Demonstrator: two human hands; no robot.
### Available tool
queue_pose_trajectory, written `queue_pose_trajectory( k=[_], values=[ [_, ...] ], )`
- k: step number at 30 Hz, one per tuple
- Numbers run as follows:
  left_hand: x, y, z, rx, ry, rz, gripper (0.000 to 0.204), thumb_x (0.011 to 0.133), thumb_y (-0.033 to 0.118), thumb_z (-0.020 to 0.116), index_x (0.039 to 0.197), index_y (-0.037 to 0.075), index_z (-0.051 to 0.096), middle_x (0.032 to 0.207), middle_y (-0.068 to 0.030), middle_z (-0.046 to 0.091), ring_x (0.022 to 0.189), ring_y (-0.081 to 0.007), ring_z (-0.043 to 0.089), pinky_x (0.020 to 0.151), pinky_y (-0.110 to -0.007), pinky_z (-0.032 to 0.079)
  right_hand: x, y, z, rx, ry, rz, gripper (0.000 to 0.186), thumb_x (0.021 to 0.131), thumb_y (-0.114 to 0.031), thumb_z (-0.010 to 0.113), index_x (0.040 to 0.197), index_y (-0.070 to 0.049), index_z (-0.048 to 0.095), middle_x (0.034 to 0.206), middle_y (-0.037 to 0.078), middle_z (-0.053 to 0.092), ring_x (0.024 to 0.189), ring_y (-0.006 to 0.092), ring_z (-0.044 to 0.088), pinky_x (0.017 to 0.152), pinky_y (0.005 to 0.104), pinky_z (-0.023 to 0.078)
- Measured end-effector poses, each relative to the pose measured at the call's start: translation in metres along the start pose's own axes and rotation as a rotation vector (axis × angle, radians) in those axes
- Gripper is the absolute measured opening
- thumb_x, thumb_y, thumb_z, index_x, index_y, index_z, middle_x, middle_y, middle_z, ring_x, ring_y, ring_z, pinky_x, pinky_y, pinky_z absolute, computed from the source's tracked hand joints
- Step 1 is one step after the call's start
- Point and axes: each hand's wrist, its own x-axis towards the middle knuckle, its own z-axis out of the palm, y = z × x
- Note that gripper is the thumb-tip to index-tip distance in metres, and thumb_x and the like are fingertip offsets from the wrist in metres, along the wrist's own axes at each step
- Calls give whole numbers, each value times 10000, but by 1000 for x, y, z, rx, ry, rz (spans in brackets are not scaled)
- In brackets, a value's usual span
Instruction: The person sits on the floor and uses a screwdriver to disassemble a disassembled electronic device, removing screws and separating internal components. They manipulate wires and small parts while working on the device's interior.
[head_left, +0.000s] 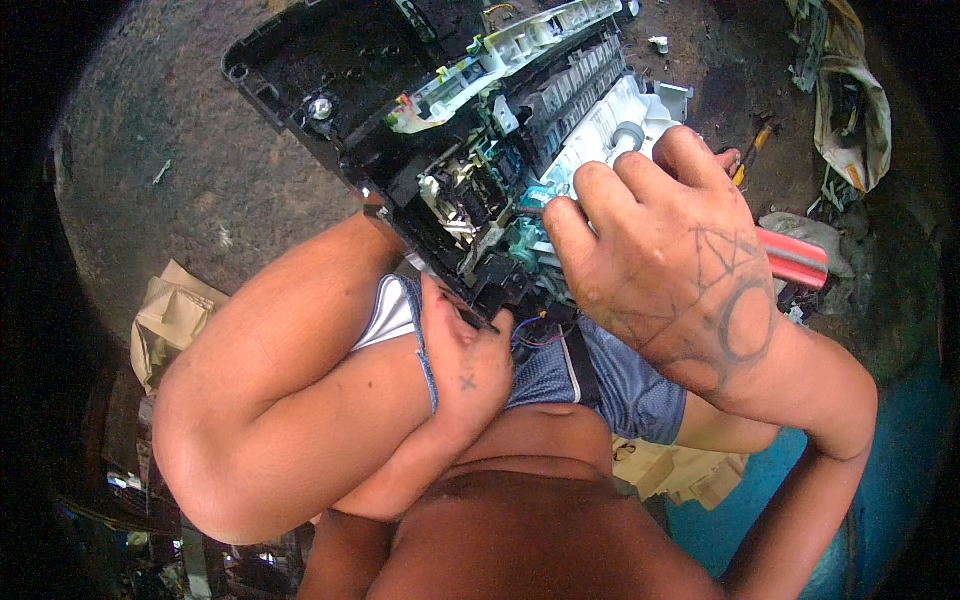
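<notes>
A partly opened black printer body [350, 85], its inner workings exposed, is tilted across my lap. Near its lower corner my left hand [465, 355] is closed around the frame edge, beside a small black block and thin wires. Over the white and teal inner parts, my right hand [655, 235] is closed around a screwdriver; its red handle [800, 262] sticks out beyond the little-finger side. A thin dark shaft emerges by the index finger and points at the teal parts [525, 235]. Its exact tip is hard to make out among the mechanism.
Dark, stained ground [180, 150] surrounds me, with small white scraps on it. A yellow-handled tool [755, 150] lies right of the printer. A pale crumpled sack [850, 110] is at the far right. Flattened brown cardboard [170, 320] lies left of my bent leg.
</notes>
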Motion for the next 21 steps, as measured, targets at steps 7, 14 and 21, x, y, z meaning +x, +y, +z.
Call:
queue_pose_trajectory(
  k=[7, 14, 21],
  values=[
    [-3, -1, -3, 58, -12, 48, 706, 722, -219, 562, 1368, 13, 396, 1313, -110, 523, 1249, -223, 503, 1088, -354, 381, 5, 3, -2, 38, 7, 10, 248, 877, -136, 638, 1089, -8, 655, 1066, 85, 659, 979, 166, 618, 868, 307, 483],
    [-4, 1, 1, -10, 10, -20, 815, 715, -223, 538, 1456, 23, 306, 1381, -117, 468, 1304, -230, 453, 1128, -358, 336, -1, 22, -15, 79, 23, 27, 250, 884, -135, 639, 1098, -7, 655, 1074, 86, 662, 984, 164, 620, 870, 302, 484],
    [-6, -4, -4, 154, 47, -25, 791, 718, -216, 540, 1441, 23, 326, 1350, -115, 497, 1279, -227, 476, 1114, -351, 344, 1, 24, -11, 130, 41, 53, 251, 892, -133, 640, 1108, -6, 655, 1082, 86, 665, 990, 161, 622, 873, 298, 484]
  ],
)
